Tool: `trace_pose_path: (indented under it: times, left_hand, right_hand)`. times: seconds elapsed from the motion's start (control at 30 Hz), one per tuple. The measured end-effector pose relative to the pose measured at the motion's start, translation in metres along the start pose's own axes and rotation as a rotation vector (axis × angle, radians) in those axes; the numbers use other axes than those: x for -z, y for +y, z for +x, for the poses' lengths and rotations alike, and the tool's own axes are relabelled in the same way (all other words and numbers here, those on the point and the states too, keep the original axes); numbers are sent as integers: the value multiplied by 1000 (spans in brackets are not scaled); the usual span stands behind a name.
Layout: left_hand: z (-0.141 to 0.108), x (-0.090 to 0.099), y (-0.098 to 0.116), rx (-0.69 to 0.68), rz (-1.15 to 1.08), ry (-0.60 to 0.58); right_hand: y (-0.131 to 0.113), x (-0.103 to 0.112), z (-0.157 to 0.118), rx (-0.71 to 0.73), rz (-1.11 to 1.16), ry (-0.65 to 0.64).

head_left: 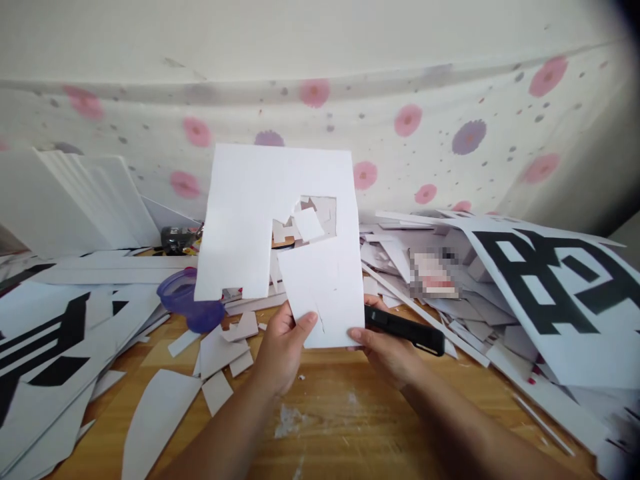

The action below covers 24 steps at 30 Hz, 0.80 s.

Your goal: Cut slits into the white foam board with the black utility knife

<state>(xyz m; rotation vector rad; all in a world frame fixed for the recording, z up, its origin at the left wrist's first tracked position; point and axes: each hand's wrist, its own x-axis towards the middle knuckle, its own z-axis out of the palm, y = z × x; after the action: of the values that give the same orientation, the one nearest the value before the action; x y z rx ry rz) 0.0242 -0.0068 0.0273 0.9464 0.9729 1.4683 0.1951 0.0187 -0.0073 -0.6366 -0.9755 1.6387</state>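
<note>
A white foam board (245, 213) with an irregular cut-out stands raised over the table, pinched along its lower edge by both hands. My left hand (284, 347) is closed on its lower middle, thumb on the face beside a thin slit. At the lower right corner my right hand (387, 350) grips the board with its thumb in front. That hand also keeps a black utility knife (405, 328), pointing out to the right; its blade is not visible. Through the opening, loose white scraps (309, 225) show behind.
White offcuts (223, 350) and a purple bowl (193, 300) lie left of the hands on the wooden table (330, 427). Printed sheets with black shapes flank both sides (565, 280). Foam sheets (85, 200) stand at the back left, before a flowered curtain (407, 120).
</note>
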Motion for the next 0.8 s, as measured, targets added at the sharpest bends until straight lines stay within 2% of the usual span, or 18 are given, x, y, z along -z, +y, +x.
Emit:
trace_pose_path:
  times: [0.2, 0.33, 0.57, 0.8]
  left_hand:
    - [-5, 0, -1, 10, 96, -34]
    - [-5, 0, -2, 33, 132, -15]
    - [-2, -1, -7, 66, -40, 1]
    - [-1, -2, -7, 89, -77, -23]
  right_hand:
    - [3, 2, -6, 4, 21, 1]
    - [8, 2, -5, 3, 65, -30]
    - [7, -3, -7, 75, 32, -47]
    - [3, -5, -8, 111, -44, -19]
